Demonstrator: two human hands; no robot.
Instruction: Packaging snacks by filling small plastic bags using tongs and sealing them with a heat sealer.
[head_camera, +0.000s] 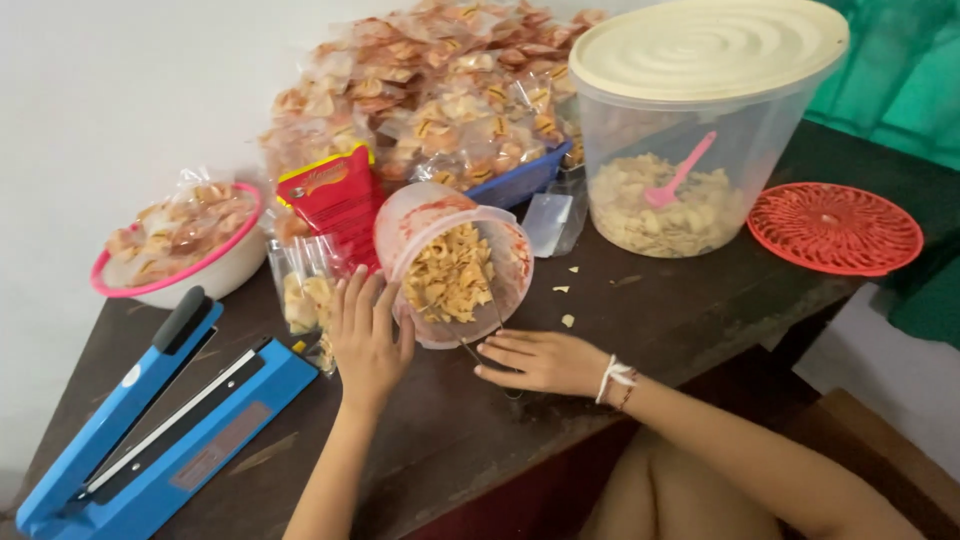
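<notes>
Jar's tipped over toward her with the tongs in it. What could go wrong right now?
The tilted jar, steadied only by the left hand, could roll and spill chips onto the table, where a few crumbs already lie. The right hand working the tongs might crush chips. The small bags beside the left hand could get knocked.

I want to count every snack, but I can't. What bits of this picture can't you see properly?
- Head view: bottom of the tilted tub, hidden by its chips.
- Tongs, mostly under the right hand.
- Small bags, partly behind the left hand.
- Heat sealer, cut off at the lower left edge.
- Packet pile, too blurred to count.
</notes>
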